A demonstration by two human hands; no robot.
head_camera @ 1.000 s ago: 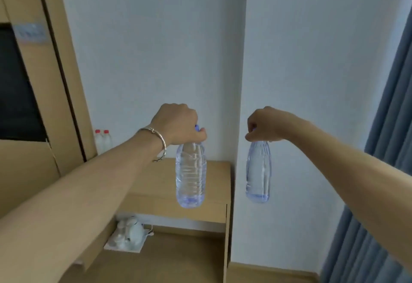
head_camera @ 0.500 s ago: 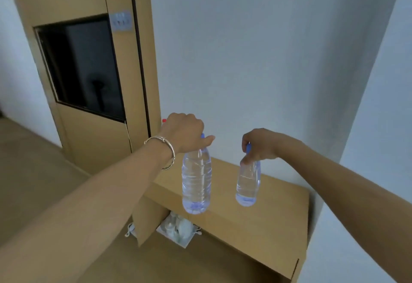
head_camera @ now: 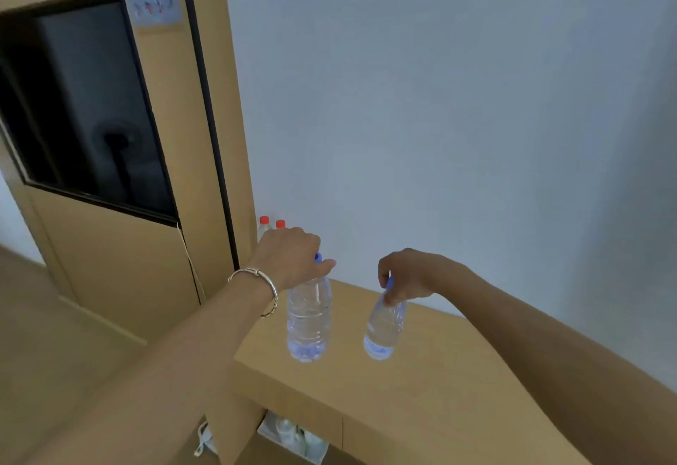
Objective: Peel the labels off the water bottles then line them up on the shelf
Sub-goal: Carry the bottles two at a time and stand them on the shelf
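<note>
Reaching over the shelf [head_camera: 432, 376], left hand [head_camera: 289, 257] clenches one clear bottle [head_camera: 309, 321] by its cap — right hand [head_camera: 406, 274] pinches a second bottle [head_camera: 384, 330]; two red-capped bottles [head_camera: 272, 225] occupy the back-left corner.

The larger water bottle [head_camera: 309, 318] and the smaller water bottle [head_camera: 384, 325] are showing clear, faintly ribbed plastic. The larger bottle's cap [head_camera: 318, 256] and the smaller bottle's cap [head_camera: 390, 283] are showing blue. Two red caps [head_camera: 264, 220] are showing behind. The shelf [head_camera: 421, 373] is showing plain tan wood, the wall [head_camera: 439, 116] pale grey-white, and the bracelet [head_camera: 269, 285] silver.
</note>
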